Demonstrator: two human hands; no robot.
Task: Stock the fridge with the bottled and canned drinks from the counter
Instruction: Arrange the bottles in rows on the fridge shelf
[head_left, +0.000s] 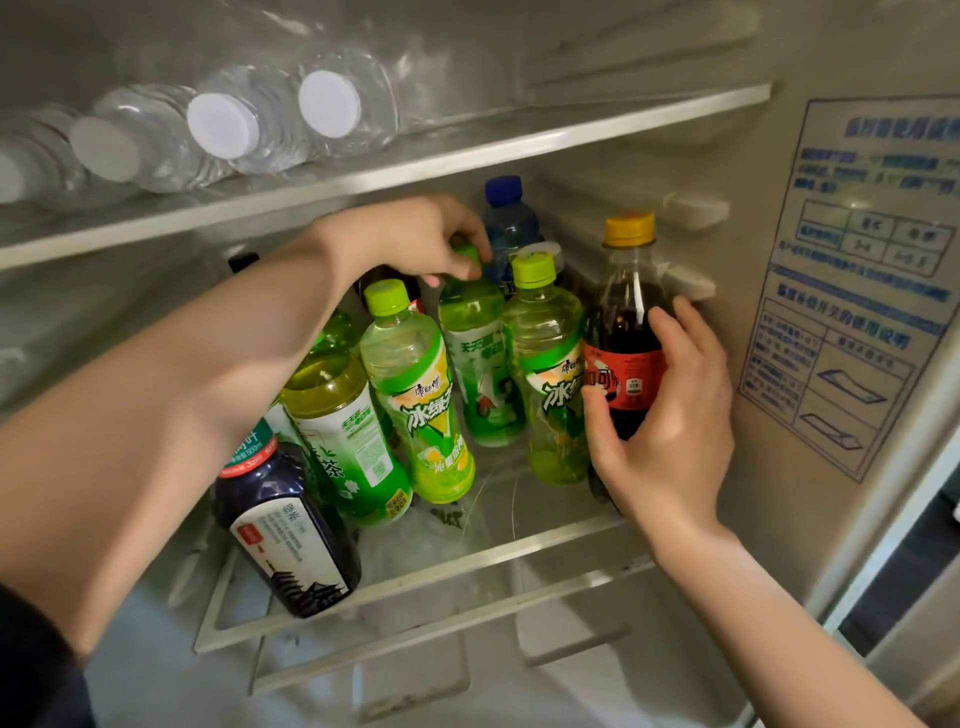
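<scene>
- Both arms reach into the open fridge, working over the glass middle shelf (545, 540).
- The right hand (670, 415) wraps around the cola bottle (626, 332), thumb on the front of the red label and fingers curled behind; the bottle stands upright at the right end of the shelf, its yellow cap clear above the hand.
- The left hand (421, 236) comes in from above and pinches the neck and cap of a green tea bottle (475, 353) in the back row, fingertips closed on it.
- Just beside the cola stands another green tea bottle with a lime cap (548, 374), touching or nearly touching the cola's left side.
- A third lime-capped bottle (415, 395) leans toward the camera in the front row, with a darker green tea bottle (343, 431) tilted beside it under the left forearm.
- A dark navy bottle (291, 530) tilts at the shelf's front left corner.
- Behind the green bottles a blue-capped water bottle (506, 223) stands upright at the back.
- On the upper shelf (571, 130) clear water bottles (249, 124) lie on their sides, white caps facing out.
- A blue instruction sticker (857, 280) covers the fridge's right inner wall.
</scene>
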